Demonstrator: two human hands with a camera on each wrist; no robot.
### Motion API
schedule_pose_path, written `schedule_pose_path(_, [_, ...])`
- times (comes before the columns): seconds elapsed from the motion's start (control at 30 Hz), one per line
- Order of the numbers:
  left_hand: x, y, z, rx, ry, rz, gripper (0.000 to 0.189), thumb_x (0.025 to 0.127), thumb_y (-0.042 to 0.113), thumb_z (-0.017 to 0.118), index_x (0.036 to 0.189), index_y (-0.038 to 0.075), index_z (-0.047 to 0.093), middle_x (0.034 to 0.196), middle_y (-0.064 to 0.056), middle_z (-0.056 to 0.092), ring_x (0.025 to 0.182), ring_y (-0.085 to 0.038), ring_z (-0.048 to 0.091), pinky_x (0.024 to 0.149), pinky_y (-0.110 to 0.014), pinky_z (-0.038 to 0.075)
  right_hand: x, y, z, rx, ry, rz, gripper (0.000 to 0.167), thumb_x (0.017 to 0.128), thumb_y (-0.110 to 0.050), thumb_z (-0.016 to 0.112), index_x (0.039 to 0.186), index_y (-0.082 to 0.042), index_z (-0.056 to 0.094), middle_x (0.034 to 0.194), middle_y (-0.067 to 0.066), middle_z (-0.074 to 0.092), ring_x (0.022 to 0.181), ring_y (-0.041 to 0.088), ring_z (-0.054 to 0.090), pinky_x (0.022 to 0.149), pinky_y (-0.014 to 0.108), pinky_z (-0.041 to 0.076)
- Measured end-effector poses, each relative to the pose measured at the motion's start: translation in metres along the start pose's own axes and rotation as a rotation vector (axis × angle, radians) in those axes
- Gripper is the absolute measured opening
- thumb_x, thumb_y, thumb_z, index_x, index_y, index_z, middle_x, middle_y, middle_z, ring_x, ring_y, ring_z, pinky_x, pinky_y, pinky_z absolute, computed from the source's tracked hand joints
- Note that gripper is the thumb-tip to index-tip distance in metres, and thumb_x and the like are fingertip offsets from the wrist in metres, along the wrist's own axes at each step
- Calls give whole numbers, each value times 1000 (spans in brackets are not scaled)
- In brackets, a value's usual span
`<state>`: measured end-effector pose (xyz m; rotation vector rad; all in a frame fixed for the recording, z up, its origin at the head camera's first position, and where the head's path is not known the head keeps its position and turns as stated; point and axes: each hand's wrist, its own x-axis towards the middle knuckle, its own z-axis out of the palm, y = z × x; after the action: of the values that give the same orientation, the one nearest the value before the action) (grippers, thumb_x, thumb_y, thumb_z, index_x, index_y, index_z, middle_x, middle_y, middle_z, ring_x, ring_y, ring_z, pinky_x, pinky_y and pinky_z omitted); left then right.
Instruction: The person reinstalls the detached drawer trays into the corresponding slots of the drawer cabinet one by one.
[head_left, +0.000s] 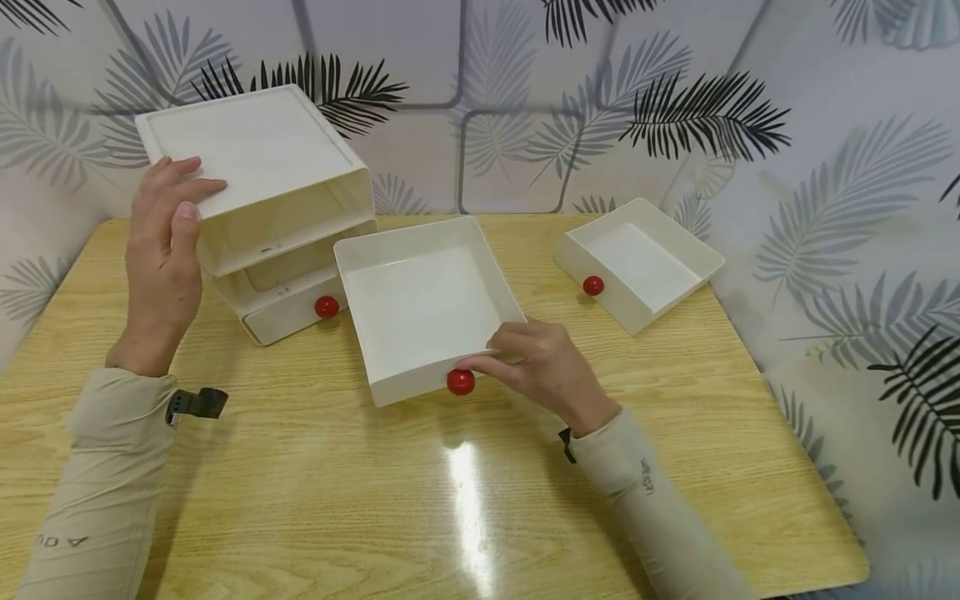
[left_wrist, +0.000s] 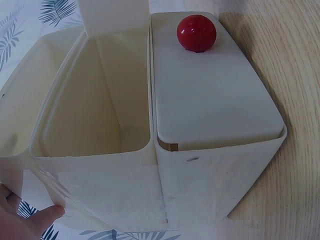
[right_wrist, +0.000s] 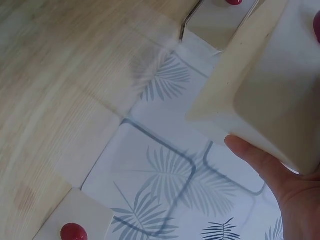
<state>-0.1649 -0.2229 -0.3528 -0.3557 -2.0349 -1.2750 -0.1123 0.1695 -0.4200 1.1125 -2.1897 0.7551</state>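
Observation:
A white drawer cabinet (head_left: 240,150) stands at the back left of the table, its upper two slots without drawers. A bottom drawer (left_wrist: 210,95) with a red knob (head_left: 327,307) is in its slot. My left hand (head_left: 161,242) rests on the cabinet's left top edge, fingers fairly straight across the top and thumb near the front rim. My right hand (head_left: 543,367) pinches a loose white drawer (head_left: 420,317) at its front right corner, thumb by the red knob (head_left: 461,382). This drawer is tilted and nothing lies in it; some right fingers are hidden.
Another white drawer (head_left: 603,287) with a red knob (head_left: 593,286) sits on the wooden table (head_left: 337,500) at the back right. Behind the table rises a leaf-patterned wall (head_left: 517,150).

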Motion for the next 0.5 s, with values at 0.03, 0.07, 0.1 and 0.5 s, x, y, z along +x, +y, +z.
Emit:
schedule_pose_path(0.03, [0, 0, 0, 0, 0, 1, 44, 106, 21, 39, 124, -8, 67, 152, -20, 53, 157, -23, 32, 130, -31, 16, 0, -1, 1, -6, 1, -2, 31, 81, -30, 87, 65, -12, 68, 61, -3, 63, 54, 6, 53, 56, 15, 50])
schedule_pose_path(0.07, [0, 0, 0, 0, -1, 1, 44, 106, 21, 39, 124, -8, 67, 152, -20, 53, 157, -23, 32, 130, -31, 16, 0, -1, 1, -9, 3, -5, 31, 81, -30, 87, 65, -12, 68, 61, -3, 63, 54, 6, 53, 55, 15, 50])
schedule_pose_path(0.1, [1, -1, 0, 1, 0, 1, 44, 106, 21, 39, 124, -8, 67, 152, -20, 53, 157, -23, 32, 130, -31, 16, 1, -1, 2, -15, 4, -7, 31, 81, -31, 87, 65, -12, 67, 61, -3, 63, 54, 6, 53, 55, 15, 50])
schedule_pose_path(0.5, [2, -12, 0, 22, -4, -11, 45, 107, 23, 38, 126, -6, 67, 154, -17, 52, 158, -21, 30, 130, -30, 15, 4, -3, 7, -10, 20, -30, 31, 81, -30, 87, 65, -11, 68, 62, -2, 66, 54, 7, 57, 58, 17, 53])
